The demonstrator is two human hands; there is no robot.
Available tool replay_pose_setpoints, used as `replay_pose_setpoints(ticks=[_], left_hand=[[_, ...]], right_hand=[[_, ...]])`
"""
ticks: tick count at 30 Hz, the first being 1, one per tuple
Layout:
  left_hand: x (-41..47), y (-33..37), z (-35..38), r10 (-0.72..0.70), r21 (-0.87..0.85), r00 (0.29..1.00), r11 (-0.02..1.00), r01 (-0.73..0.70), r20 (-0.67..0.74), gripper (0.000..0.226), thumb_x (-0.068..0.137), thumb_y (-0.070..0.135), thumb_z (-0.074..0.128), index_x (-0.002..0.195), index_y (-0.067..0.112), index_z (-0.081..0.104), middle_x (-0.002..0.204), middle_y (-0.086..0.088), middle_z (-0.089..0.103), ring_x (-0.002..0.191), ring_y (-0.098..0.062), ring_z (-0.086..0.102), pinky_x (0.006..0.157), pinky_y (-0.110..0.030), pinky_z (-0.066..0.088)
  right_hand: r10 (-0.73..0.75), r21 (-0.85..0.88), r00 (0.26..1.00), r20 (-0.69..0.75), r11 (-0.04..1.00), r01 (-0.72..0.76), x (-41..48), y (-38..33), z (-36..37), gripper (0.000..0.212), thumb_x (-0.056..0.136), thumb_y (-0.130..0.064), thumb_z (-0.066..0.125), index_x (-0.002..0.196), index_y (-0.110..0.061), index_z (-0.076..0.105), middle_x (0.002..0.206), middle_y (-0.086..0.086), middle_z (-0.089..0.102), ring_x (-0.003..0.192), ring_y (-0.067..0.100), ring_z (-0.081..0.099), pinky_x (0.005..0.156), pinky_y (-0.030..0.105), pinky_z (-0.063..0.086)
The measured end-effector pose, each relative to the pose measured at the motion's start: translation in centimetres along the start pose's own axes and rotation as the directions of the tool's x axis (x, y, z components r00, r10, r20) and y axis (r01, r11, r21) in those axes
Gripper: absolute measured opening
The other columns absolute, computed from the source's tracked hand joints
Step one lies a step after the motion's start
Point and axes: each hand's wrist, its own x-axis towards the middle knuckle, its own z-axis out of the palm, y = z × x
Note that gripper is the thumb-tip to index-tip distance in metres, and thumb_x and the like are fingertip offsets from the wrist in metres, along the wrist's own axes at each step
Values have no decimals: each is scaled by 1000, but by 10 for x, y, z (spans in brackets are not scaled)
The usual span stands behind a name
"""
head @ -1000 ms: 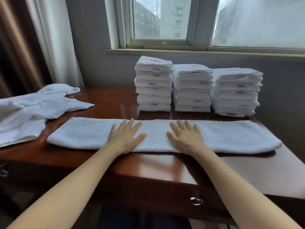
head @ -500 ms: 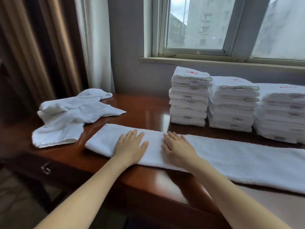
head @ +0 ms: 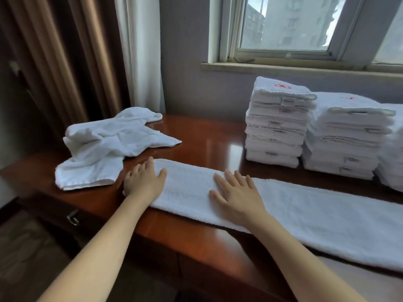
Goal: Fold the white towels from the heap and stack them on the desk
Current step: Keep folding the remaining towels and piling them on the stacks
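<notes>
1. Towel strip (head: 305,205): folded long and lying flat on the table (head: 207,136), from centre-left to the right edge of the frame. Left hand (head: 145,182) sits on its left end, right hand (head: 236,192) a bit further along. Both are palm down with fingers (head: 238,177) straight, gripping nothing.
2. Risk: nothing pinches the layers together. If the left end is lifted for the next fold, the top layer could slide on the one below, giving skewed edges and a lopsided result.
3. Risk: the strip's near edge runs close to the table's front edge at lower right. A pull toward the body could drag that part over the edge.
4. Risk: heap (head: 104,144) lies just beside the left hand at centre-left. Swinging the strip's end over could snag the heap's near corner and drag it along.
5. Risk: stacks (head: 277,127) at upper right are tall and stand just behind the strip. The leftmost looks uneven at the top, so one more towel placed off-centre could tip it.
6. Hidden: the strip's right end (cut off at the frame edge), its left end under the left hand, and its layer count.
7. Third stack (head: 392,166) at the right edge is mostly out of frame. The number of towels in the heap is unclear, and the red marks on the top towels are too small to read.
</notes>
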Motion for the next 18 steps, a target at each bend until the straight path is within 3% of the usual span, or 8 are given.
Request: replay_pose_setpoints(ticks=[6, 12, 18], left_hand=[[-2, 3, -2, -167, -26, 981, 986, 165, -94, 78, 95, 63, 37, 140, -1, 40, 144, -21, 37, 133, -36, 33, 109, -45, 31], [0, -2, -7, -133, -159, 980, 981, 109, -148, 62, 96, 52, 49, 134, 4, 48, 138, -18, 50, 129, -35, 42, 105, -46, 34], [9, 3, -43, -53, -411, 998, 910, 54, 14, 55, 95, 39, 58, 137, 7, 43, 133, -14, 56, 119, -33, 54, 98, -45, 45]], right_hand=[[-4, -2, 1000, -23, 1000, 4, 0, 1, 1, 58, 99, -57, 22, 152, -34, 20, 163, 0, 13, 151, 22, 2, 121, 44, -3], [-5, 10, 999, -32, 1000, 5, -1, 0, 2, 59, 98, -57, 22, 153, -34, 21, 163, 0, 13, 151, 22, 3, 121, 43, -3], [5, 30, 998, -67, 1000, -3, -1, 0, 2, 59, 98, -57, 25, 152, -33, 25, 162, 1, 17, 150, 23, 6, 121, 42, -2]])
